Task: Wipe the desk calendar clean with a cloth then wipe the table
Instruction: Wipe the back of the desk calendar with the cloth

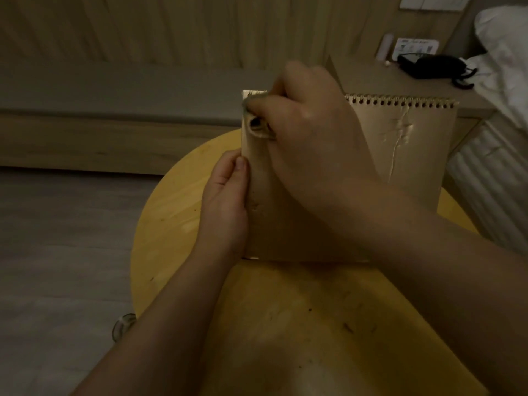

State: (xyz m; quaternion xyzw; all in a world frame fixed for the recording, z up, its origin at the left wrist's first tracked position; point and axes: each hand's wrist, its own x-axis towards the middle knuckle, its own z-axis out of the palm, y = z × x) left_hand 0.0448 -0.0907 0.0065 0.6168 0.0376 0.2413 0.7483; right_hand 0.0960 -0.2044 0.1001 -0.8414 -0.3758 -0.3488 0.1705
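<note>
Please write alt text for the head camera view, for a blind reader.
A right hand presses a bunched cloth on the upper left corner of a standing spiral-bound desk calendar, while the left hand holds its left edge. It stands on a round yellow table.

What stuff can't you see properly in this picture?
- Cloth: mostly bunched inside the right hand, head view.
- Desk calendar: its middle is hidden by that hand and arm; its printed pages face away.
- Small glassy thing beside the table: blurred, partly behind the left arm.

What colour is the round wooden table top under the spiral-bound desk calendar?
Yellow, with dark specks and smudges; the round wooden table top shows best in the head view.
</note>
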